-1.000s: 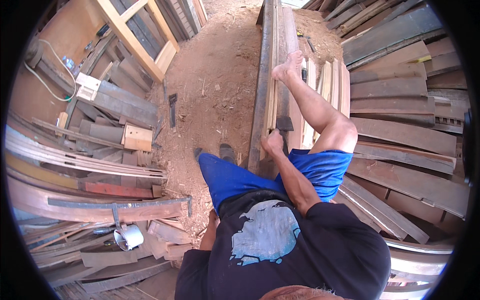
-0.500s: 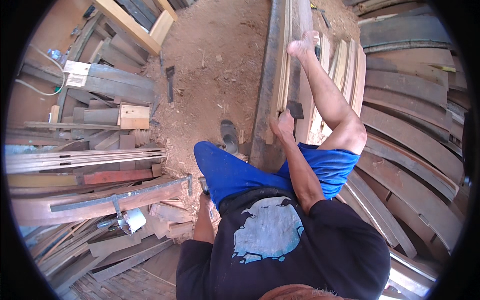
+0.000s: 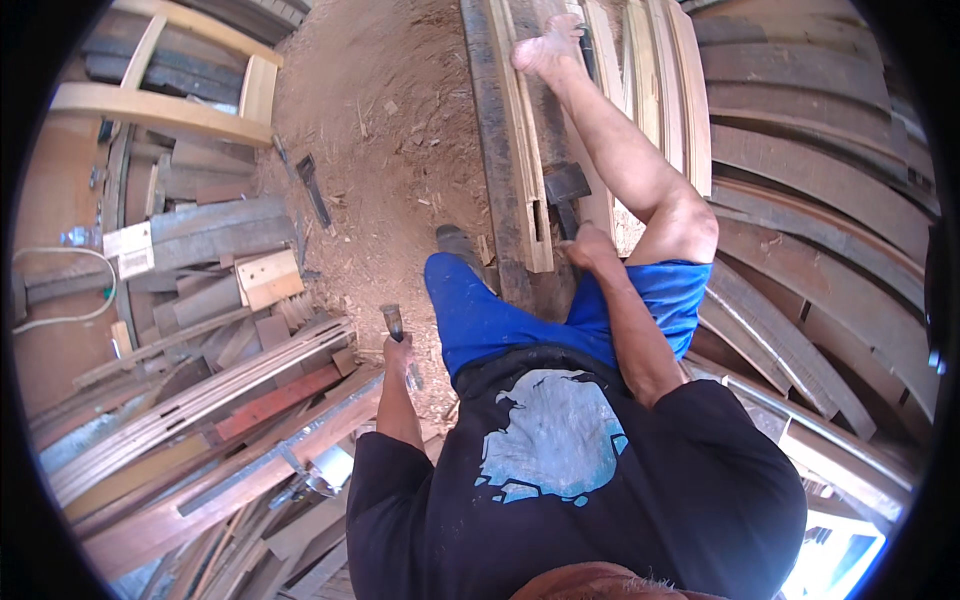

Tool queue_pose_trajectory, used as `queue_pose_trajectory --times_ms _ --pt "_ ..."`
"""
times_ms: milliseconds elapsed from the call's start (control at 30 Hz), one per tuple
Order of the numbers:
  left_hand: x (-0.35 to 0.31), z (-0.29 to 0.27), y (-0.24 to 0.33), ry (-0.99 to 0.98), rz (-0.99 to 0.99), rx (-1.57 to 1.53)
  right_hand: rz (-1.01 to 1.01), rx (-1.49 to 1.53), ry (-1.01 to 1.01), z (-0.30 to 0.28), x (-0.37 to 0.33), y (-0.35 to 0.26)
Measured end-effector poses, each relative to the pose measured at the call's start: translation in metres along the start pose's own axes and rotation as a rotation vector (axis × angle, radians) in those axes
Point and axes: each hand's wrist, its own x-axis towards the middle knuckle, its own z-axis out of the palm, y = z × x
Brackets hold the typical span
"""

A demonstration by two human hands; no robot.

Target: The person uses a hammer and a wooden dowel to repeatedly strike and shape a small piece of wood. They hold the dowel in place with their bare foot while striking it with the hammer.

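My left hand (image 3: 398, 352) is closed round the handle of a chisel (image 3: 392, 318), held out beside my left thigh over the shavings. Its butt end points up and away from me; part of the blade shows below the hand. My right hand (image 3: 590, 247) grips a mallet (image 3: 567, 183) with a dark block head, at the near end of the work. Just left of the mallet lies a pale wooden piece (image 3: 520, 130) with a narrow slot cut near its end. My bare right foot (image 3: 548, 45) rests at its far part.
A dark thick beam (image 3: 490, 130) lies under the pale piece. Stacked boards (image 3: 800, 160) fill the right side. Offcuts and long strips (image 3: 210, 390) crowd the left, below a wooden frame (image 3: 160, 105). A dark tool (image 3: 313, 190) lies on the shavings-covered ground.
My left hand has come forward, bringing the chisel into fuller view. My right hand and the mallet have shifted right of the pale piece, baring its slotted end. The whole view has turned.
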Motion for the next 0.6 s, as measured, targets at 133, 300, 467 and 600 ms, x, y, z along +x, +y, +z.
queue_pose_trajectory --times_ms 133,300,467,600 --pt "0.010 -0.009 0.046 0.145 0.210 0.240 -0.024 -0.002 -0.006 0.017 0.009 -0.014" --pt "-0.005 0.018 0.175 0.252 0.506 0.462 -0.055 0.203 -0.032 -0.012 0.003 0.010" --pt "-0.089 0.042 0.223 0.311 0.739 0.211 -0.269 0.787 -0.004 0.013 0.015 0.008" --pt "-0.134 0.065 0.242 0.121 0.759 -0.039 -0.446 0.953 -0.039 -0.020 -0.028 0.014"
